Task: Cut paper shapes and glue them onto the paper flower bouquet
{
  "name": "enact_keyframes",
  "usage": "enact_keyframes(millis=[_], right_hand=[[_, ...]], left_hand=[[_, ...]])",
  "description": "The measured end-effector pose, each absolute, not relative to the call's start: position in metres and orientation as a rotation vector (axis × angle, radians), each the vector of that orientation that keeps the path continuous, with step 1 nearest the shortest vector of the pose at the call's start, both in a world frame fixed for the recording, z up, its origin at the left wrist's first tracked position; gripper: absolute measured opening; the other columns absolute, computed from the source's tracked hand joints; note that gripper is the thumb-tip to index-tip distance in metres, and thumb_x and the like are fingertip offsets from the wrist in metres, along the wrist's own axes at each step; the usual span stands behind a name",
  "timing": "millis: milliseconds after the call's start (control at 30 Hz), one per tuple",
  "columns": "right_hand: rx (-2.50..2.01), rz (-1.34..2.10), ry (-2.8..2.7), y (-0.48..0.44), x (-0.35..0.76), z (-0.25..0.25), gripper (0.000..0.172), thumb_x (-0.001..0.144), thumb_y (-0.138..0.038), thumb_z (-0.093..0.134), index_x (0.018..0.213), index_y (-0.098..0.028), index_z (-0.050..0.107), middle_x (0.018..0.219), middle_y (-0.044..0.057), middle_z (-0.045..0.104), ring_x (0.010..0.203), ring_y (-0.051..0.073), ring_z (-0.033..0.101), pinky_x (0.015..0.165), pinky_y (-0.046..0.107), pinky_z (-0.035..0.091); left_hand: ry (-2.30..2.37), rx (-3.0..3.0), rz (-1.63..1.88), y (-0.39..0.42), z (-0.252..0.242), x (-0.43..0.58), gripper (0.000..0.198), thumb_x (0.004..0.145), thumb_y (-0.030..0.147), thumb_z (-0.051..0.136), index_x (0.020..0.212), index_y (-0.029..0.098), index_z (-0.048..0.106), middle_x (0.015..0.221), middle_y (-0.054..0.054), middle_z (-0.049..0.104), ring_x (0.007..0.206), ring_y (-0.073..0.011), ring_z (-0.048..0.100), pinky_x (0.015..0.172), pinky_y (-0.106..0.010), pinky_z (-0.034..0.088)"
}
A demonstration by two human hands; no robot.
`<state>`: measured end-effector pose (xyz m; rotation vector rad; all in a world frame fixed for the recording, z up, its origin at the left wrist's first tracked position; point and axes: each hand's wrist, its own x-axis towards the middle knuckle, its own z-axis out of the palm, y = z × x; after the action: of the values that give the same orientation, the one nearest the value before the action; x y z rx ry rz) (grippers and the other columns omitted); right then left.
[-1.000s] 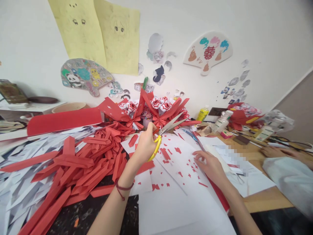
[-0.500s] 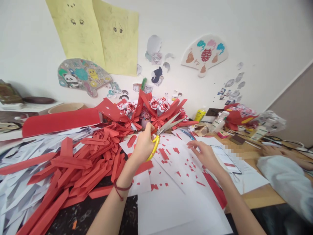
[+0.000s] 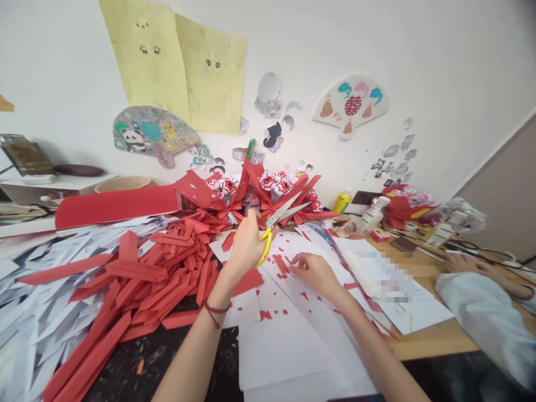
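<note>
My left hand (image 3: 248, 245) is closed round the yellow handles of a pair of scissors (image 3: 278, 219). Their metal blades are parted and point up and to the right, towards the red paper flowers (image 3: 274, 187). My right hand (image 3: 313, 272) lies low on the white paper sheets (image 3: 288, 329). Its fingers are loosely bent, and the tips touch the sheet among small red paper scraps (image 3: 281, 263). I see nothing held in it. A red cord is round my left wrist.
A heap of folded red paper strips (image 3: 142, 279) over white strips fills the left of the table. A red paper roll (image 3: 117, 205) lies behind it. Bottles (image 3: 343, 200), printed sheets (image 3: 389, 285) and clutter lie to the right. Another person's hand (image 3: 463, 262) and pale sleeve (image 3: 481, 312) rest at the right edge.
My right hand has slid left across the white paper, closer to the scissors, and its fingers have bent. My left hand with the scissors has stayed almost in place.
</note>
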<state>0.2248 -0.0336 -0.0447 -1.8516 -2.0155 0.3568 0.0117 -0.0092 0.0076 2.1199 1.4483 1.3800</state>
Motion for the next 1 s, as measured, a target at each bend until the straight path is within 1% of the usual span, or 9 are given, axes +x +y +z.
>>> enact_keyframes(millis=[133, 200, 367, 433, 500, 600, 733, 867, 1000], right_hand=[[-1.952, 0.310, -1.958, -0.019, 0.205, -0.051, 0.026, 0.072, -0.046, 0.071, 0.079, -0.021, 0.067, 0.085, 0.007, 0.071, 0.080, 0.024, 0.064, 0.059, 0.028, 0.036], [-1.935, 0.345, -1.929, -0.013, 0.202, -0.054, 0.023, 0.068, -0.042, 0.075, 0.072, -0.021, 0.066, 0.083, 0.007, 0.072, 0.080, 0.023, 0.064, 0.059, 0.027, 0.037], [-1.826, 0.537, -1.917, -0.008, 0.203, -0.051, 0.015, 0.066, -0.029, 0.074, 0.060, -0.021, 0.064, 0.063, 0.002, 0.070, 0.063, 0.018, 0.065, 0.054, 0.025, 0.040], [-1.767, 0.580, -1.904, -0.007, 0.204, -0.043, 0.014, 0.069, -0.030, 0.072, 0.064, -0.020, 0.064, 0.063, 0.001, 0.071, 0.062, 0.018, 0.067, 0.056, 0.025, 0.043], [-1.656, 0.634, -1.878, -0.004, 0.203, -0.032, 0.015, 0.073, -0.034, 0.070, 0.071, -0.020, 0.063, 0.066, 0.001, 0.072, 0.064, 0.018, 0.068, 0.060, 0.025, 0.046], [-1.344, 0.816, -1.753, 0.000, 0.196, -0.016, 0.021, 0.073, -0.038, 0.071, 0.078, -0.020, 0.063, 0.065, 0.001, 0.071, 0.060, 0.018, 0.067, 0.060, 0.028, 0.049], [-1.040, 0.957, -1.583, -0.001, 0.177, -0.008, 0.027, 0.070, -0.039, 0.077, 0.083, -0.018, 0.066, 0.069, 0.003, 0.070, 0.058, 0.017, 0.063, 0.058, 0.029, 0.049], [-0.976, 0.982, -1.482, -0.004, 0.163, -0.019, 0.027, 0.071, -0.040, 0.078, 0.085, -0.018, 0.070, 0.078, 0.005, 0.071, 0.066, 0.017, 0.063, 0.060, 0.028, 0.049], [-0.956, 1.020, -1.337, -0.005, 0.162, -0.031, 0.034, 0.068, -0.044, 0.080, 0.087, -0.017, 0.071, 0.076, 0.003, 0.071, 0.063, 0.016, 0.063, 0.058, 0.028, 0.048]], left_hand=[[1.495, 2.183, 1.439, -0.005, 0.003, 0.011, 0.033, 0.086, 0.041, 0.060, 0.101, 0.020, 0.040, 0.099, -0.010, 0.057, 0.093, -0.0272, 0.057, 0.078, -0.038, 0.045], [1.510, 2.195, 1.455, -0.003, 0.002, 0.010, 0.033, 0.086, 0.041, 0.060, 0.102, 0.020, 0.041, 0.101, -0.011, 0.057, 0.096, -0.0285, 0.057, 0.080, -0.040, 0.045], [1.505, 2.141, 1.498, -0.001, 0.000, 0.008, 0.029, 0.087, 0.039, 0.059, 0.101, 0.021, 0.041, 0.100, -0.012, 0.059, 0.094, -0.0293, 0.059, 0.078, -0.039, 0.045], [1.492, 2.062, 1.522, -0.001, 0.001, 0.007, 0.028, 0.088, 0.041, 0.057, 0.100, 0.021, 0.040, 0.097, -0.011, 0.060, 0.091, -0.0285, 0.061, 0.076, -0.038, 0.045], [1.460, 1.934, 1.515, -0.001, 0.000, 0.006, 0.027, 0.090, 0.042, 0.054, 0.099, 0.022, 0.038, 0.089, -0.007, 0.061, 0.081, -0.0259, 0.062, 0.071, -0.036, 0.044], [1.397, 1.793, 1.477, 0.003, -0.002, 0.003, 0.024, 0.089, 0.039, 0.054, 0.097, 0.024, 0.036, 0.080, -0.002, 0.060, 0.066, -0.0205, 0.060, 0.062, -0.031, 0.041], [1.317, 1.749, 1.462, 0.008, -0.007, 0.000, 0.032, 0.081, 0.038, 0.065, 0.091, 0.024, 0.038, 0.078, 0.001, 0.060, 0.068, -0.0188, 0.061, 0.063, -0.029, 0.042], [1.235, 1.709, 1.459, 0.012, -0.012, -0.001, 0.036, 0.075, 0.039, 0.071, 0.087, 0.024, 0.040, 0.077, 0.001, 0.061, 0.069, -0.0187, 0.061, 0.062, -0.029, 0.043], [1.164, 1.647, 1.500, 0.014, -0.015, 0.003, 0.038, 0.073, 0.038, 0.073, 0.087, 0.023, 0.042, 0.084, 0.000, 0.064, 0.074, -0.0177, 0.062, 0.065, -0.028, 0.044]])
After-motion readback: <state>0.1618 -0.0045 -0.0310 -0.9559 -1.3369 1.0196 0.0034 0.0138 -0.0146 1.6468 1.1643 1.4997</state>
